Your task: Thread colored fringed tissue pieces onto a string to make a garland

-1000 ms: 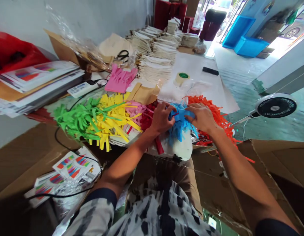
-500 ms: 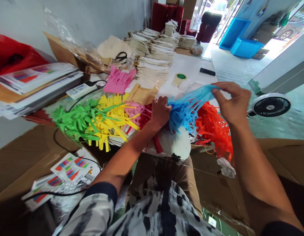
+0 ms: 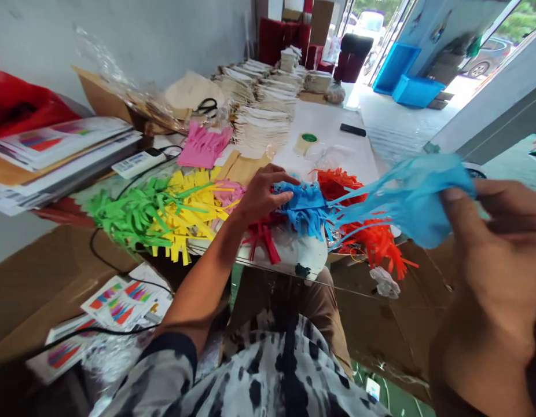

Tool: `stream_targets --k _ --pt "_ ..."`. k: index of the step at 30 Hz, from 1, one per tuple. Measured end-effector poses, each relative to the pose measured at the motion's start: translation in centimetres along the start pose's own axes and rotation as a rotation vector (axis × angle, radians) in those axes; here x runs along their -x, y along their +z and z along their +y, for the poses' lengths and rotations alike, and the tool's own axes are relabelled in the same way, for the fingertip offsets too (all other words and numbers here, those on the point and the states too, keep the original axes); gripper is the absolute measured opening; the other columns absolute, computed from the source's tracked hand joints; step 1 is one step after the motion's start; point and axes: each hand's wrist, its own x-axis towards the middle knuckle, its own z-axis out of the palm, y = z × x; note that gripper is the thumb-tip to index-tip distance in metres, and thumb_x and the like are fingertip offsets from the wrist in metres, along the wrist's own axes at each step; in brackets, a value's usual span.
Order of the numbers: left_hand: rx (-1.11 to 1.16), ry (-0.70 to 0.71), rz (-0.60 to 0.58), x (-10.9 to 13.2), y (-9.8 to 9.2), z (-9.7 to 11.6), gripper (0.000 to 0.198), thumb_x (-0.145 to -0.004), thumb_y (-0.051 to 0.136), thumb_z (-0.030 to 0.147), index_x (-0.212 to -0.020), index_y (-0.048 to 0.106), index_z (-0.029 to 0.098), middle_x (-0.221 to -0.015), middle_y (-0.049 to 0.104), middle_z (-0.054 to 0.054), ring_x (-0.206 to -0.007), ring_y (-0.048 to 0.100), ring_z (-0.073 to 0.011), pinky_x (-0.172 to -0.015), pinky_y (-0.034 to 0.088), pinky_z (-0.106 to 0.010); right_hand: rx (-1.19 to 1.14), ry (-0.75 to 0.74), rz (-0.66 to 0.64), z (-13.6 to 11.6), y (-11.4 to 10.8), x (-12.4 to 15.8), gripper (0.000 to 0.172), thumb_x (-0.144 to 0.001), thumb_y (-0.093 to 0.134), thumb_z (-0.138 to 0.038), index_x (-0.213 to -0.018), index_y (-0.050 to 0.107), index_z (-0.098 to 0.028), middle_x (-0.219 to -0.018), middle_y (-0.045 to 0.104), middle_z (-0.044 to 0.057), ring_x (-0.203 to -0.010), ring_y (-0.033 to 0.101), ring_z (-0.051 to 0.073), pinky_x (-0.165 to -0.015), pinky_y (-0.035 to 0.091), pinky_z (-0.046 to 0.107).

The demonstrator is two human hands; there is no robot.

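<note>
My right hand point(image 3: 489, 260) is large and close to the camera at the right, pinching a blue fringed paper strip point(image 3: 413, 197) held up in the air. My left hand point(image 3: 263, 194) lies with spread fingers on the work, beside a blue paper fringe point(image 3: 303, 209). That fringe sits on a white rounded form point(image 3: 307, 255). Around it are a red fringe point(image 3: 263, 237), a pink fringe point(image 3: 227, 194) and an orange-red fringe point(image 3: 367, 237). Further left are a yellow fringe point(image 3: 185, 217) and a green fringe point(image 3: 129, 217).
A pink fringed sheet point(image 3: 202, 146), black-handled scissors point(image 3: 206, 107), a tape roll point(image 3: 306, 143) and stacks of cream paper point(image 3: 263, 98) lie on the table. Printed sheets point(image 3: 55, 153) lie at the left. Blue crates point(image 3: 407, 84) stand by the doorway.
My right hand has moved right and toward the camera, carrying the blue strip up and away from the form. My left hand has shifted slightly left.
</note>
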Motion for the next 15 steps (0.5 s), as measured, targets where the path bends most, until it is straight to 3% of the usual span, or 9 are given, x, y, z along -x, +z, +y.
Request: stream_targets --k 1,3,5,7,10,15 --pt "0.134 0.059 0.022 0.7 -0.4 1.9 0.022 -0.089 0.070 0.018 -0.104 0.082 0.028 -0.116 0.069 -0.005 -0.111 0.066 -0.0206 -0.103 0.055 -0.041 0.041 -0.006 0.029 -0.5 0.2 1.2 0.015 -0.083 0.087 -0.042 -0.098 0.086 -0.044 -0.089 0.079 -0.001 -0.083 0.073 0.026 -0.065 0.056 0.046" --pt "0.293 0.164 0.044 2.3 -0.4 6.0 0.016 -0.098 0.067 0.021 -0.102 0.080 0.028 -0.106 0.071 -0.003 -0.102 0.069 -0.0169 -0.093 0.058 -0.036 0.104 -0.008 -0.049 -1.1 0.6 3.3 0.012 -0.089 0.082 -0.044 -0.100 0.085 -0.045 -0.095 0.080 -0.001 -0.088 0.073 0.027 -0.066 0.059 0.047" --pt "0.328 0.199 0.067 3.8 0.2 9.4 0.013 -0.099 0.072 0.028 -0.110 0.078 0.028 -0.105 0.073 -0.003 -0.095 0.069 -0.0154 -0.087 0.059 -0.034 0.109 0.009 -0.197 -1.3 0.9 5.0 0.015 -0.096 0.074 -0.045 -0.108 0.083 -0.047 -0.107 0.080 -0.001 -0.096 0.074 0.028 -0.070 0.060 0.049" --pt "0.323 0.199 0.099 4.9 1.2 11.5 0.016 -0.097 0.077 0.032 -0.112 0.076 0.027 -0.105 0.073 -0.003 -0.090 0.068 -0.0145 -0.082 0.059 -0.033 0.082 0.017 -0.270 -1.4 1.2 6.5 0.016 -0.097 0.073 -0.044 -0.110 0.082 -0.048 -0.113 0.079 -0.001 -0.101 0.074 0.030 -0.072 0.061 0.050" --pt "0.313 0.177 0.066 5.6 2.6 12.3 0.023 -0.091 0.085 0.034 -0.109 0.074 0.025 -0.104 0.073 -0.003 -0.091 0.067 -0.0149 -0.081 0.058 -0.031 0.044 0.038 -0.341 -1.5 1.2 8.1 0.018 -0.098 0.071 -0.043 -0.112 0.081 -0.049 -0.114 0.079 0.000 -0.103 0.074 0.032 -0.069 0.060 0.050" --pt "0.483 0.061 -0.050 6.5 3.3 11.7 0.007 -0.096 0.075 0.023 -0.096 0.069 0.021 -0.097 0.071 -0.003 -0.089 0.065 -0.0142 -0.084 0.056 -0.030 -0.039 0.094 -0.508 -1.5 -0.2 8.8 0.017 -0.095 0.075 -0.045 -0.110 0.081 -0.048 -0.113 0.080 0.001 -0.097 0.075 0.032 -0.074 0.061 0.050"
